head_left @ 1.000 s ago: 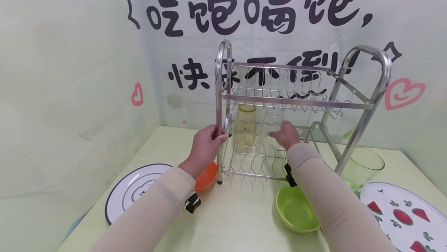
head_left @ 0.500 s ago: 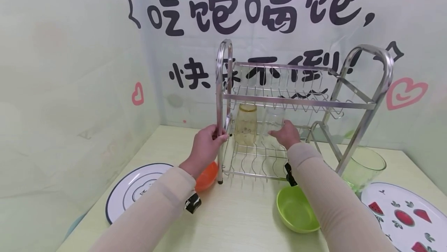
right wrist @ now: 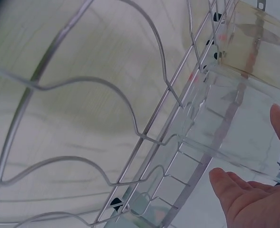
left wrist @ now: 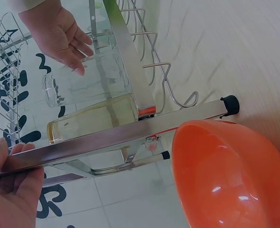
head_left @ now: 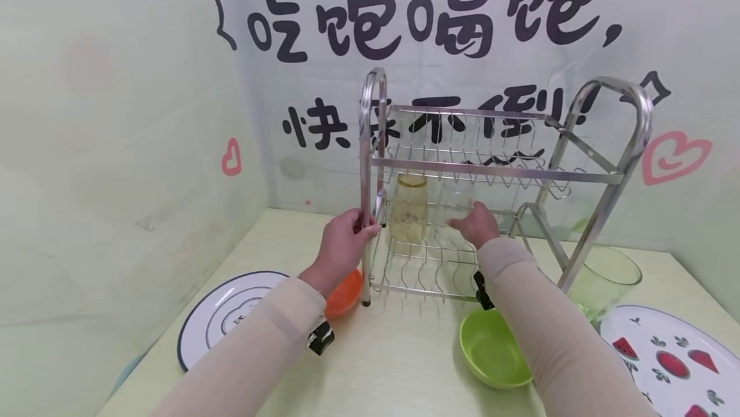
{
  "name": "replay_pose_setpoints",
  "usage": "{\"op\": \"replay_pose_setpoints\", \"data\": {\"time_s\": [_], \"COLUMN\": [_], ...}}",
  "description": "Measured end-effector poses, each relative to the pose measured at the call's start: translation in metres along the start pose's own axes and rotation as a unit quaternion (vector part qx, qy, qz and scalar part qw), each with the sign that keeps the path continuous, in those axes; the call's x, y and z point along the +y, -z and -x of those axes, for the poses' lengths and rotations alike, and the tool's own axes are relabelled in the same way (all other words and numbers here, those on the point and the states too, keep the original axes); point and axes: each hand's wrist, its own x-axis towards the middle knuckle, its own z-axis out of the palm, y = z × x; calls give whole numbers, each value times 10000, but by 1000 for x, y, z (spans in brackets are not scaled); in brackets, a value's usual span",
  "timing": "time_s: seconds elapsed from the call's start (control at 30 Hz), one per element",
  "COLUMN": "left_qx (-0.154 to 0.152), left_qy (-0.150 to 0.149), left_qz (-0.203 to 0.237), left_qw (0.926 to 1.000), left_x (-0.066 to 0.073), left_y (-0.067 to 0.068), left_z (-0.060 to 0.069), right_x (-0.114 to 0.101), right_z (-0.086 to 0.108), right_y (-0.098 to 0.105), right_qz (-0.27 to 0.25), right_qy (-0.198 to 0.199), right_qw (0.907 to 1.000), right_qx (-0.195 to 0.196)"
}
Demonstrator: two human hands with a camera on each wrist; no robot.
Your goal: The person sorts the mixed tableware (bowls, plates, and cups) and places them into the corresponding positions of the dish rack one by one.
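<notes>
My left hand (head_left: 341,247) grips the left front post of a two-tier metal dish rack (head_left: 491,169), thumb on one side and fingers behind. On the lower tier an amber glass (head_left: 409,211) stands upside down, with a clear glass (head_left: 453,198) upside down to its right. Beside the clear glass is my right hand (head_left: 478,224), fingers and thumb spread apart. In the right wrist view a gap shows between the fingers of the right hand (right wrist: 254,202) and the clear glass (right wrist: 235,123); whether any finger touches it cannot be told.
An orange bowl (head_left: 345,293) sits by the rack's left front foot, a blue-rimmed plate (head_left: 199,314) farther left. A green bowl (head_left: 494,349) lies in front, below my right forearm. To the right are a green transparent bowl (head_left: 607,282) and a plate with watermelon pictures (head_left: 630,324).
</notes>
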Motion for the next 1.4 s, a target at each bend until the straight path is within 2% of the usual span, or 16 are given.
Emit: {"op": "replay_pose_setpoints", "data": {"time_s": [0.23, 0.6, 0.77, 0.93, 1.17, 1.4], "left_qx": [-30, -57, -188, -235, -339, -502], "left_qy": [4, 205, 93, -37, -175, -42], "left_qz": [65, -104, -120, -348, -651, -949], "left_qw": [10000, 9997, 9997, 9991, 9972, 9942], "left_x": [1, -2, -3, -7, -11, -10], "left_y": [-1, 3, 4, 5, 9, 10], "left_z": [1, 1, 3, 8, 17, 27], "right_x": [2, -8, -9, -8, -5, -1], "right_z": [4, 17, 28, 39, 60, 80], "right_y": [9, 24, 28, 31, 36, 41], "right_qz": [36, 246, 243, 264, 30, -40], "right_qy": [-93, 215, 448, 635, 700, 1063], "right_qw": [9999, 9993, 9986, 9974, 9970, 9941], "right_qx": [-103, -162, -168, -212, -340, -210]}}
